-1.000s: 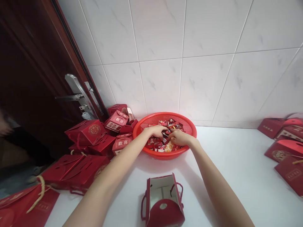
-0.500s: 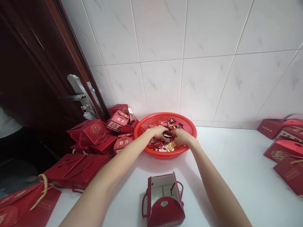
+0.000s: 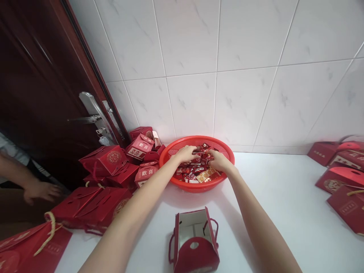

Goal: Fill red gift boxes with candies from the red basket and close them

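Note:
A red plastic basket with perforated sides holds a heap of small wrapped sweets, mostly in red wrappers. Both hands reach into it. My left hand lies over the left part of the heap, thumb and fingers apart around dark wrappers. On the right side of the heap, my right hand has its fingers curled onto a red and gold wrapped sweet, partly hidden by the fingers. Between my forearms stands an uncovered dark red gift box with cord handles and a white inside; no sweets show in it.
Several closed red gift boxes are piled along the left, with more boxes at the right edge. The white table meets a tiled wall. At far left, another person's hand shows near a dark door.
My hands have lifted slightly and drawn a little apart over the sweets. Another person's arm and hand have come into view at the left. The view has shifted slightly.

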The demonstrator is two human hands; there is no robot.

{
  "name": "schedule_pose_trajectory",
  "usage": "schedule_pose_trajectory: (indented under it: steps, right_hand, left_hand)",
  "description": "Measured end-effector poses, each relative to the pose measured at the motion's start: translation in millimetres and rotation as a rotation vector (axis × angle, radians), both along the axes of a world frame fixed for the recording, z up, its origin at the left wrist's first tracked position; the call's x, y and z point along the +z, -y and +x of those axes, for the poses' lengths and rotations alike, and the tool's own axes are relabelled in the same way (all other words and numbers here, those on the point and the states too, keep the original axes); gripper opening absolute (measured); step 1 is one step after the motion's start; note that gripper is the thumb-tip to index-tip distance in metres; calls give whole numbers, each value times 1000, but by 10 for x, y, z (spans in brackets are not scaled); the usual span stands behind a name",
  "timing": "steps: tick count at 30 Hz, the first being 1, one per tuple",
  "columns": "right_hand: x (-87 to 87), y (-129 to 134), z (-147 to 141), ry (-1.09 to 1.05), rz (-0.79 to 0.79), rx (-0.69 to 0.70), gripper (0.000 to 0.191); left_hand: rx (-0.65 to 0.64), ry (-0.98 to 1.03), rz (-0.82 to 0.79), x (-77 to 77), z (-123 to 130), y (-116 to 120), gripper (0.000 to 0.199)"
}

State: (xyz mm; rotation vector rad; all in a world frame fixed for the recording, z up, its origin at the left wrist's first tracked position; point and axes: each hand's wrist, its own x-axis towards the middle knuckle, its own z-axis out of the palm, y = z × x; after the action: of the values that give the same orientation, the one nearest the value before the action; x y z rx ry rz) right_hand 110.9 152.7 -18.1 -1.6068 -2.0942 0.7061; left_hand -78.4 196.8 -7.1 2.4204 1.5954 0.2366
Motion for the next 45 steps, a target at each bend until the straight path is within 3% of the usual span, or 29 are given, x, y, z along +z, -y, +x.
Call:
schedule_pose_trajectory:
  steps: [3, 5, 9, 12, 16, 21, 30, 36, 41, 45]
  right_hand:
    - [-10, -6, -2, -36, 8, 1, 51]
    - [-10, -7, -1, -55, 6, 1, 49]
    - [-5, -7, 6, -88, 2, 8, 43]
    - [-10, -11, 9, -127, 6, 15, 40]
    - [-26, -26, 5, -188, 14, 21, 35]
    - [-38, -40, -2, -247, 11, 14, 31]
    - [-83, -85, 23, -357, 22, -10, 26]
    - [-97, -84, 31, -426, 5, 1, 24]
    - [-99, -79, 31, -484, -8, -38, 28]
    - [-105, -98, 31, -560, -33, -76, 30]
  left_hand:
    - [18, 44, 84, 63, 6, 54, 42]
    - [-24, 69, 71, 90, 37, 103, 41]
    - [-175, 65, -226, 66, 95, 155, 30]
    - [-183, 109, -361, 24, 79, 130, 20]
    - [-155, 163, -349, -14, -2, 78, 14]
    - [-146, 159, -385, -70, -28, 63, 35]
    - [-109, 333, -301, 6, -21, 68, 24]
    - [-93, 278, -366, -133, -36, 60, 35]
    - [-112, 448, -263, -119, -91, -16, 33]
    - [-199, 610, -223, -65, -95, -36, 35]
